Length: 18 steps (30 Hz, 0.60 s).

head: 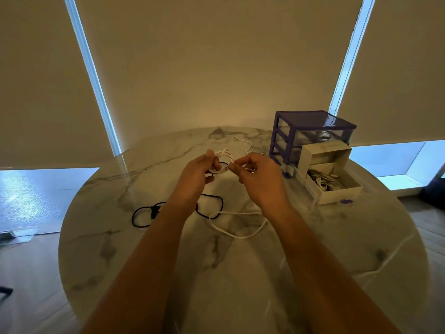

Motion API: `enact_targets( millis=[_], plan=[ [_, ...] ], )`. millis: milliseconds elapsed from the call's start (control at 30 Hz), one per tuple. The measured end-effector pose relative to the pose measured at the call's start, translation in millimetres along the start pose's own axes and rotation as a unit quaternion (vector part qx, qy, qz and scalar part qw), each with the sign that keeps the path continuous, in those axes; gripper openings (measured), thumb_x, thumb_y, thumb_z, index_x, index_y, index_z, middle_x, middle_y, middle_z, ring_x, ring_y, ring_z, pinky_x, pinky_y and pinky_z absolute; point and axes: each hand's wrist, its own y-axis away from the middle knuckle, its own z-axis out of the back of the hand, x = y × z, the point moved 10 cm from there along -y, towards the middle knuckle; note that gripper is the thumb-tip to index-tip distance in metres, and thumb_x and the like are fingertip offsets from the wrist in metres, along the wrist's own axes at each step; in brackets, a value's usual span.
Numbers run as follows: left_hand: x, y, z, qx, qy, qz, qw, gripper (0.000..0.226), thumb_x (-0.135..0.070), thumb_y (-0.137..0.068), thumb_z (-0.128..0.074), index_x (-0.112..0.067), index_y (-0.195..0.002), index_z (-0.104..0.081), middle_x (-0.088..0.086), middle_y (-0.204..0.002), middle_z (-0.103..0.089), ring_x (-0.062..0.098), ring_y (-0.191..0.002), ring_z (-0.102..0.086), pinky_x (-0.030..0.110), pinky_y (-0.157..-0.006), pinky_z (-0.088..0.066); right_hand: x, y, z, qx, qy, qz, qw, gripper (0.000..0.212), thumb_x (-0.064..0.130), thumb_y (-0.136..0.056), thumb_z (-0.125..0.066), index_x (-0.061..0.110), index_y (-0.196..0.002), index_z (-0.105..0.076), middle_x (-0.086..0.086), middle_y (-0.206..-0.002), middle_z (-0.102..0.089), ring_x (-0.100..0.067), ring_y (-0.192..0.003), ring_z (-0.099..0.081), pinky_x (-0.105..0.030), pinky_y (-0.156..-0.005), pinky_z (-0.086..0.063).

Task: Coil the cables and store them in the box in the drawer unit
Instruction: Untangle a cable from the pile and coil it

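Left hand (197,174) is gripping a small white cable coil (222,160) while the right hand (257,174) pinches its loose end, both held up just left of the purple drawer unit (310,133), whose pulled-out drawer has an open white box (337,189) with cables inside.

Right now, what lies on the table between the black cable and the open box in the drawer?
In the head view, a loose white cable loops on the marble table between the black cable and the box; beyond it, bare tabletop.
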Motion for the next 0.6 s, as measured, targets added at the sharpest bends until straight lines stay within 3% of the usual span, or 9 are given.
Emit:
enact_targets(
  millis=[100,267,433,600],
  plan=[
    [13,-1,6,-0.035,0.109,0.059,0.992,0.034,-0.027,-0.1,-0.047,-0.018,-0.068,-0.055,-0.012,-0.067,-0.063,0.006,-0.079,-0.059,0.026,-0.081,-0.043,3,-1,-1,0.027,-0.041,-0.002,0.999,0.001,0.027,-0.086,-0.069,0.025,-0.086,-0.069,0.001,-0.07,-0.064,-0.008,-0.06,-0.058,-0.02,-0.062,-0.047],
    [18,2,5,-0.03,0.238,0.116,0.964,0.026,-0.021,-0.098,-0.049,-0.017,-0.074,-0.057,-0.003,-0.074,-0.056,0.011,-0.079,-0.054,0.026,-0.076,-0.039,5,-1,0,0.048,-0.102,-0.02,0.993,0.006,0.019,-0.087,-0.068,0.024,-0.086,-0.07,0.005,-0.064,-0.06,-0.007,-0.056,-0.05,-0.025,-0.061,-0.047],
    [11,4,0,-0.011,0.103,0.074,0.992,0.032,-0.029,-0.095,-0.045,-0.02,-0.065,-0.052,-0.009,-0.07,-0.066,0.009,-0.082,-0.061,0.031,-0.086,-0.039,-2,-3,11,-0.009,-0.084,-0.016,0.996,0.01,0.026,-0.087,-0.067,0.033,-0.08,-0.066,0.012,-0.079,-0.065,-0.009,-0.076,-0.06,-0.032,-0.074,-0.053],
    [8,4,-5,0.027,0.043,0.058,0.997,0.041,-0.055,-0.091,-0.049,-0.025,-0.07,-0.067,-0.009,-0.08,-0.072,0.013,-0.098,-0.064,0.034,-0.098,-0.041,4,2,15,-0.036,-0.022,0.011,0.999,0.005,0.032,-0.087,-0.066,0.034,-0.085,-0.07,0.021,-0.084,-0.065,0.002,-0.083,-0.059,-0.035,-0.077,-0.056]
  ],
)
